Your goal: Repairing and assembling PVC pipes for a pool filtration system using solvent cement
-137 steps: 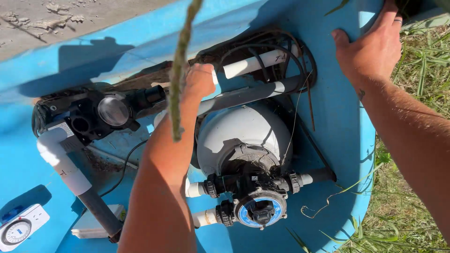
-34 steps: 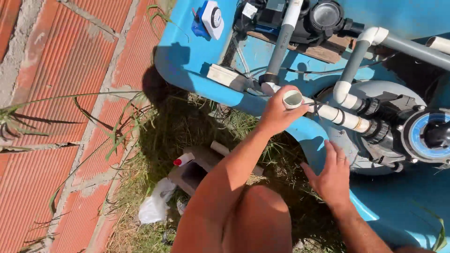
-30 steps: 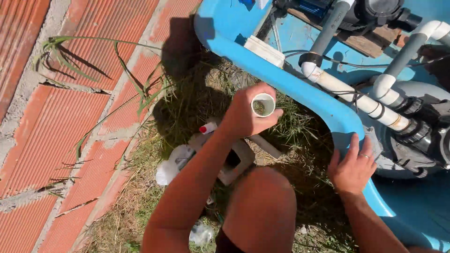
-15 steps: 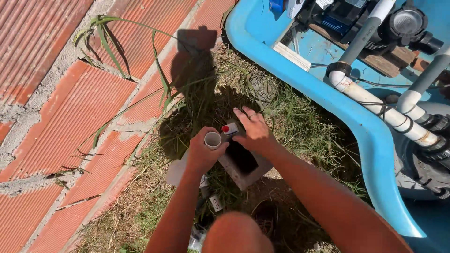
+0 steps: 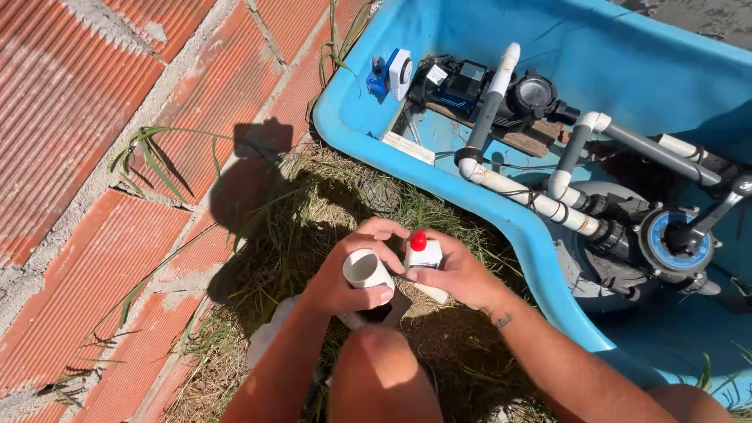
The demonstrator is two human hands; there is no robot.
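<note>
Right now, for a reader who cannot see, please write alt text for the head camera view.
A person's left hand holds a short white pipe fitting and the right hand holds a small white bottle with a red cap, over grass beside a brick wall. To the right, a blue tub houses a pump and white pipes.

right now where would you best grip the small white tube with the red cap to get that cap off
Grip the white tube around its body, below the red cap, as the right hand does. The cap points up and stands clear, so the left hand, holding the white pipe fitting, could probably reach it from above.
</note>
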